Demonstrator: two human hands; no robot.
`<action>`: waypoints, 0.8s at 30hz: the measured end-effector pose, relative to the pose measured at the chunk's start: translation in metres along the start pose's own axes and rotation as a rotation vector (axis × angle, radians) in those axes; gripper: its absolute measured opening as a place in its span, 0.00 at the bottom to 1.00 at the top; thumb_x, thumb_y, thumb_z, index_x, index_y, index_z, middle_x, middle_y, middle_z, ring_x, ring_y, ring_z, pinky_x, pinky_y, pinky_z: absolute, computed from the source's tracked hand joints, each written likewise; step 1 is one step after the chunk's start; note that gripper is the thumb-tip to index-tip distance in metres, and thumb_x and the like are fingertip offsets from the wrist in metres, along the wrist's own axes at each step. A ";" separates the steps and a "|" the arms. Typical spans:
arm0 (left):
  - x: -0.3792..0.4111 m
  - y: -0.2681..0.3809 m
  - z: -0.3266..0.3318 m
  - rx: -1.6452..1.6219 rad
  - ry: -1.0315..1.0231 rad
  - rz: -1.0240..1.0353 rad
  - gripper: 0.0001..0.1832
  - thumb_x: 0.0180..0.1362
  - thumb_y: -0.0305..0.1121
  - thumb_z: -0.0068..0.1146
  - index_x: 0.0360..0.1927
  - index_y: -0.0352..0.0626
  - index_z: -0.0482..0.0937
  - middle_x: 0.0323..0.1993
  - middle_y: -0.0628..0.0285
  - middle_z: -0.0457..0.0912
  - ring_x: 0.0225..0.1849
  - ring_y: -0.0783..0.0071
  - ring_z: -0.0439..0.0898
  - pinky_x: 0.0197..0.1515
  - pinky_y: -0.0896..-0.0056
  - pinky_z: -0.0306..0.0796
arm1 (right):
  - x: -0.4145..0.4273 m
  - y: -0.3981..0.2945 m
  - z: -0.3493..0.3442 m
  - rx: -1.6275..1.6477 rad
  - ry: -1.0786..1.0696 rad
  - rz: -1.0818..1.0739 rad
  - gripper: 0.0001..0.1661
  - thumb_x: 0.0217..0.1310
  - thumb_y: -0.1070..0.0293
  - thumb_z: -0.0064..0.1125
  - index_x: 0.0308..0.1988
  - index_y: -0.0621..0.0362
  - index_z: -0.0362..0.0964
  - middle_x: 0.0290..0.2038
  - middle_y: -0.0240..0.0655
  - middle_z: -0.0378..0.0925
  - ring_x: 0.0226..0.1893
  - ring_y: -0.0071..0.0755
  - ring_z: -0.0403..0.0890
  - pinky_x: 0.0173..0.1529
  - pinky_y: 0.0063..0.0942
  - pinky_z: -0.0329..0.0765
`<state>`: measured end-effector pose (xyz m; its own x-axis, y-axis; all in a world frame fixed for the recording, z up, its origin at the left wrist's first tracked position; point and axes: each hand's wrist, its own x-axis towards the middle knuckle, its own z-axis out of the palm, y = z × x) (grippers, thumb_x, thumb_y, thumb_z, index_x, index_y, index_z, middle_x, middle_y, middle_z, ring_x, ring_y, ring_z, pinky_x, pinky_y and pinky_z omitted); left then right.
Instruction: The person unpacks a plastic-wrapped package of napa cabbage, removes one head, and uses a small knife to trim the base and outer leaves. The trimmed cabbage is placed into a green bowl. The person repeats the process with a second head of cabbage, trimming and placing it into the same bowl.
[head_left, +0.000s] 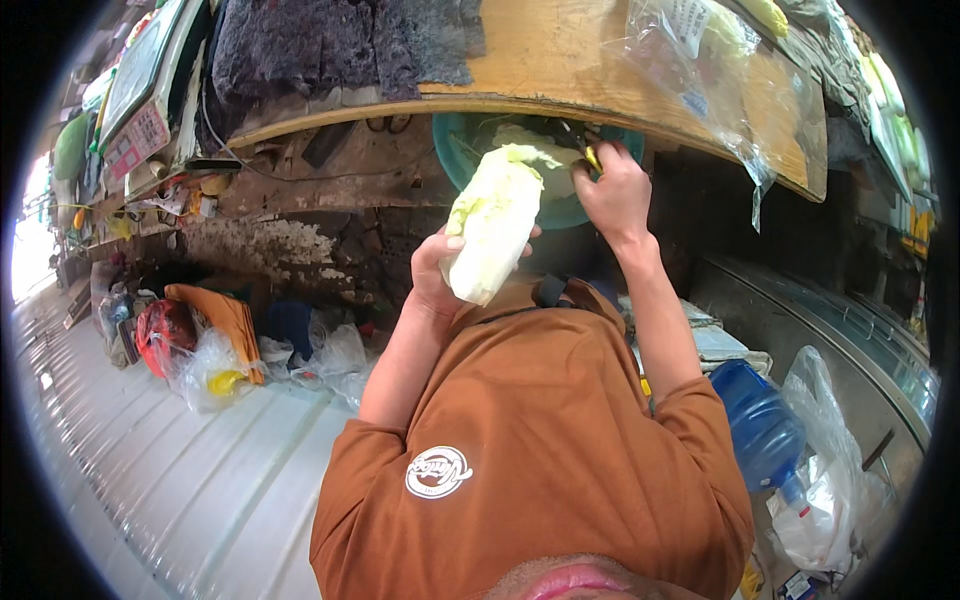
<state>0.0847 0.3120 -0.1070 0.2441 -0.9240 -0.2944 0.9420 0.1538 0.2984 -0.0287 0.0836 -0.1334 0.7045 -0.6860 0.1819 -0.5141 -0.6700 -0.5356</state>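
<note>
A pale napa cabbage is gripped in my left hand, fingers wrapped around its sides. Its white base points toward my body and its yellow-green leaf tips point away. My right hand is closed around the yellow handle of a small knife, whose dark blade is partly hidden and blurred. Below both hands, under the table edge, sits a teal plastic basin with leaf scraps in it. The knife is beside the cabbage's leafy end and apart from it.
The wooden tabletop bears a dark cloth and a clear plastic bag hanging over its edge. Plastic bags and an orange folded cloth lie at left. A blue water jug lies at right beside a white bag.
</note>
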 end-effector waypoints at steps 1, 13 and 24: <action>0.000 0.001 -0.002 -0.034 -0.041 -0.002 0.50 0.47 0.43 0.62 0.74 0.28 0.62 0.64 0.35 0.76 0.59 0.47 0.83 0.61 0.55 0.80 | -0.001 0.009 0.006 -0.039 0.006 0.038 0.13 0.56 0.63 0.64 0.40 0.57 0.81 0.39 0.44 0.83 0.36 0.60 0.84 0.39 0.49 0.82; 0.010 0.001 -0.005 -0.093 0.191 0.263 0.42 0.63 0.42 0.57 0.77 0.32 0.57 0.71 0.34 0.67 0.69 0.41 0.73 0.70 0.47 0.73 | -0.034 -0.003 -0.016 0.730 -0.361 0.232 0.17 0.72 0.62 0.63 0.48 0.66 0.76 0.37 0.42 0.83 0.34 0.33 0.81 0.43 0.34 0.79; 0.023 0.000 -0.003 0.046 0.310 0.183 0.30 0.71 0.45 0.51 0.69 0.34 0.69 0.57 0.46 0.82 0.54 0.55 0.84 0.52 0.54 0.83 | -0.044 -0.045 -0.044 1.130 -0.703 0.395 0.14 0.81 0.60 0.52 0.50 0.60 0.76 0.32 0.25 0.76 0.27 0.12 0.68 0.31 0.15 0.67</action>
<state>0.0911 0.2923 -0.1164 0.4730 -0.7314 -0.4912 0.8663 0.2846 0.4105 -0.0583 0.1310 -0.0808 0.8760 -0.2631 -0.4043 -0.3018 0.3549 -0.8849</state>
